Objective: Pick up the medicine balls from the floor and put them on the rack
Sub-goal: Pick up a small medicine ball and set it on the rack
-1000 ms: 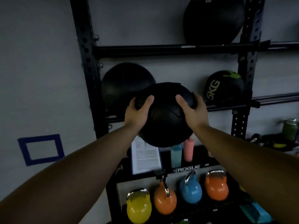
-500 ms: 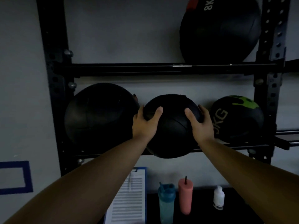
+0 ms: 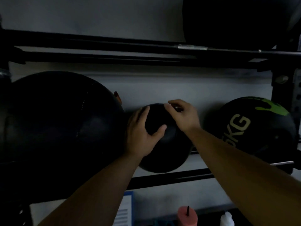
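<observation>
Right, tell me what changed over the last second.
The small black ball went from chest height onto the rack rails, between its neighbours. The right hand has loosened, fingers lifting; the left hand still rests on it. The large black ball and 5KG ball stayed put.

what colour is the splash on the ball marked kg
Green, on top of the black ball; the lettering is pale. Head view shows it.

This is a gym. A black metal rack (image 3: 162,178) stands against a plain grey wall (image 3: 97,15), and big, heavy exercise balls sit on its bars. One ball (image 3: 254,126) has "KG" in big letters and a green splash. A pink drink bottle (image 3: 187,216) stands below the rack.
</observation>
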`<state>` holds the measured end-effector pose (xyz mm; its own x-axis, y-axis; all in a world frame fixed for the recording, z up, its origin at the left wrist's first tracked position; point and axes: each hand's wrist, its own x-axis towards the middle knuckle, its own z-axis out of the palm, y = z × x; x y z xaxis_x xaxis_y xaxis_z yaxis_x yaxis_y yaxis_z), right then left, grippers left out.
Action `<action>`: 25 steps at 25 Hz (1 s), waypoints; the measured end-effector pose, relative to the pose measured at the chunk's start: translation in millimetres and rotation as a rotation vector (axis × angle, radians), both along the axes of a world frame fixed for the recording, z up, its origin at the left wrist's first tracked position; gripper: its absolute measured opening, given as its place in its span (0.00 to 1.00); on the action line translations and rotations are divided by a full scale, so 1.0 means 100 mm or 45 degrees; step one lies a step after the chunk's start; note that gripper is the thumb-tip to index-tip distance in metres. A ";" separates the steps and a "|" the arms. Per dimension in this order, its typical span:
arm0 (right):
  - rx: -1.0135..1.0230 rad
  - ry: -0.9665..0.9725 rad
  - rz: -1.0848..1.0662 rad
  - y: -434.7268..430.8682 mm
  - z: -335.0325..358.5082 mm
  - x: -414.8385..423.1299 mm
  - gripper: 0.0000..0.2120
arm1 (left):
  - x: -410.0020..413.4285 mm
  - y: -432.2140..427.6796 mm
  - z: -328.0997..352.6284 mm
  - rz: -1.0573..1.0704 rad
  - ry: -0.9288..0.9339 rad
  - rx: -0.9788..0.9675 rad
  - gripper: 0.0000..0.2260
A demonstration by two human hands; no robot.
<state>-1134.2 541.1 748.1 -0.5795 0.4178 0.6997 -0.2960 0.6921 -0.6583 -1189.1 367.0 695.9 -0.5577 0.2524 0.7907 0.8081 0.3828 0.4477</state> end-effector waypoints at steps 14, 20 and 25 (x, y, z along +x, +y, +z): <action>0.080 -0.332 -0.061 -0.28 -0.06 0.86 0.25 | 0.37 -0.24 0.13 -0.175 -0.248 -0.124 0.43; -0.004 -0.394 -0.232 -0.14 -0.29 2.26 0.26 | 1.40 -0.34 0.14 -0.228 -0.201 -0.297 0.31; -0.086 -0.436 -0.448 0.21 -0.85 3.97 0.23 | 2.81 0.03 -0.27 -0.384 -0.328 -0.338 0.30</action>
